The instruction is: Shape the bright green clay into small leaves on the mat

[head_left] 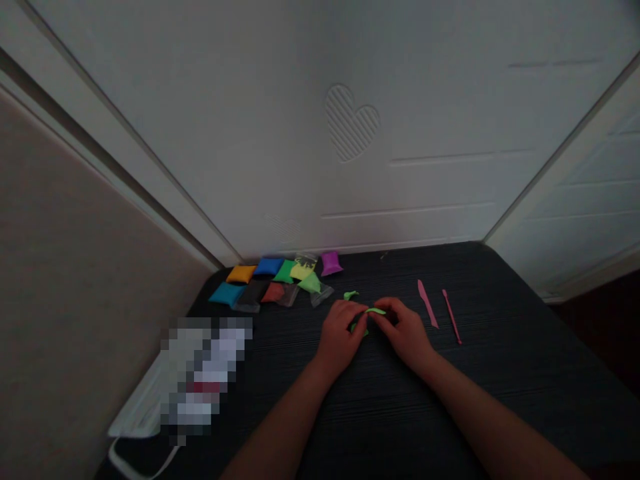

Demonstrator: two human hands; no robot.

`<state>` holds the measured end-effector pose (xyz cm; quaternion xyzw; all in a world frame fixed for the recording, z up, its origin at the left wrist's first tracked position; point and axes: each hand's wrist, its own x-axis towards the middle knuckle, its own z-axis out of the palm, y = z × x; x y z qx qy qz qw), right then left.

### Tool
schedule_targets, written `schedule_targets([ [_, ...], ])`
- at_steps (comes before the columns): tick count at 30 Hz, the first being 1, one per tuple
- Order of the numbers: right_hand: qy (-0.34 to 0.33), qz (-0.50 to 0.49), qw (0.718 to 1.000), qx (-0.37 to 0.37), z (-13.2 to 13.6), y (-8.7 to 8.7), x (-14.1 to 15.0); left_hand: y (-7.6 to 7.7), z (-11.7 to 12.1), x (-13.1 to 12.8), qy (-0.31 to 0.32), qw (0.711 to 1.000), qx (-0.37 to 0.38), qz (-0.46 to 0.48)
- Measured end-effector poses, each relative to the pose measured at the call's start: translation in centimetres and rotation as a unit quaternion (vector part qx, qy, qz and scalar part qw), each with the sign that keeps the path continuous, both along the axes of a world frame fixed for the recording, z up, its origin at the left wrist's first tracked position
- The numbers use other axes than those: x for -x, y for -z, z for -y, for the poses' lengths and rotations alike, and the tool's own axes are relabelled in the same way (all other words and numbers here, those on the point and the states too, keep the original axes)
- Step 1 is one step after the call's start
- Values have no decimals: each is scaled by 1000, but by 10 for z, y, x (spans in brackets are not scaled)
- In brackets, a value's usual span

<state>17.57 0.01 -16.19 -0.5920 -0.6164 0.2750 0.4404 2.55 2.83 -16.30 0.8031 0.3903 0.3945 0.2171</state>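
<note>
A thin, slightly curved strip of light green modelling clay (376,311) is between my two hands, above the table. My left hand (341,337) pinches its left end between thumb and fingers. From the other side, my right hand (404,332) has its thumb and fingertips closed on the strip. Just beyond my left hand lies a small green clay piece (351,295). Another bit of green clay (361,329) shows below the left fingers, partly hidden by the thumb.
Several coloured clay packets, among them a blue packet (269,267) and a purple packet (331,263), lie at the back left. A pink plastic knife (427,303) and thin pink tool (452,317) lie right. A white mask-like item (143,400) is at left, partly pixelated. White panels border the dark table (380,413).
</note>
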Motion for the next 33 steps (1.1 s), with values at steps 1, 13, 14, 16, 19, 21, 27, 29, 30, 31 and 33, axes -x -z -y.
schedule_targets([
  [1, 0, 6, 1000, -2, 0, 0, 0, 0, 1, 0, -2, 1000, -7, 0],
  [13, -12, 31, 998, -55, 5, -1, 1, 0, 3, -2, -18, 999, -30, -11],
  [14, -17, 35, 998, -56, 5, -2, 1, 0, 4, -2, -15, 999, -28, -8],
  [16, -29, 43, 997, -59, 6, -3, 1, -1, 4, -2, -13, 1000, -18, 8],
  [19, -41, 54, 995, -68, 7, -4, 0, -3, 5, -2, -23, 999, 8, 35],
  [21, -47, 58, 994, -76, 7, -4, 0, -3, 6, -3, -25, 998, 23, 50],
  [27, -67, 45, 993, -91, 8, -4, 1, -2, 8, -5, -26, 994, 65, 78],
  [29, -73, 44, 992, -94, 8, -4, 1, -2, 8, -5, -27, 994, 72, 78],
  [30, -75, 45, 992, -93, 8, -4, 0, -2, 8, -5, -30, 994, 72, 77],
  [31, -76, 48, 992, -90, 8, -4, 0, -2, 8, -5, -34, 994, 68, 74],
  [33, -73, 55, 992, -81, 8, -4, 0, -1, 8, -5, -37, 996, 50, 61],
])
